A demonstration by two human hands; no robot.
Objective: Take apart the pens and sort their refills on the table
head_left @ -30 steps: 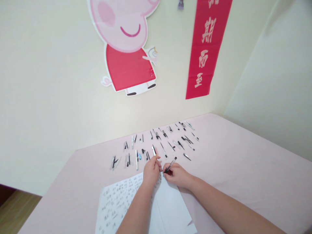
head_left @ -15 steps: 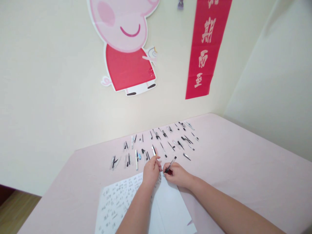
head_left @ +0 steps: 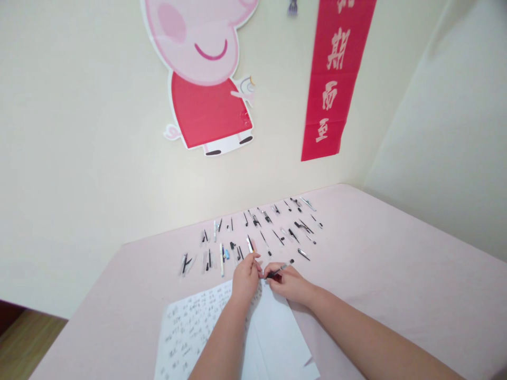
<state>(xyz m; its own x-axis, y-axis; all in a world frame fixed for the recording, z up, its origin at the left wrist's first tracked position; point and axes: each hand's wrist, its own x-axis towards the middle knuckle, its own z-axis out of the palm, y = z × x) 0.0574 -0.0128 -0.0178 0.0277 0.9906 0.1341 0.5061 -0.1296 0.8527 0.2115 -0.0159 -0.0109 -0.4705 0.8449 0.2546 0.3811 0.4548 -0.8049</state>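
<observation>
My right hand (head_left: 292,283) grips a pen (head_left: 282,266) with a clear barrel and dark ends. The pen leans to the right, its lower end by the top edge of an open notebook (head_left: 277,327). Close beside it, my left hand (head_left: 246,273) rests over the notebook's upper middle with its fingers curled together; whatever they hold, if anything, is hidden. Dark handwriting covers the notebook's left page (head_left: 194,322), partly behind my left forearm. The right page is mostly blank, with a few marks near its top.
Disassembled pens (head_left: 222,258) and their parts lie in two rough rows beyond the notebook, on a pale pink tabletop (head_left: 130,316). One dark pen piece (head_left: 303,254) lies just past my right hand. A wall with a pig cutout (head_left: 214,111) and a red banner (head_left: 330,105) stands behind.
The pen in my right hand has tipped over further to the right, its upper end now lower. My left hand and the notebook stay where they were.
</observation>
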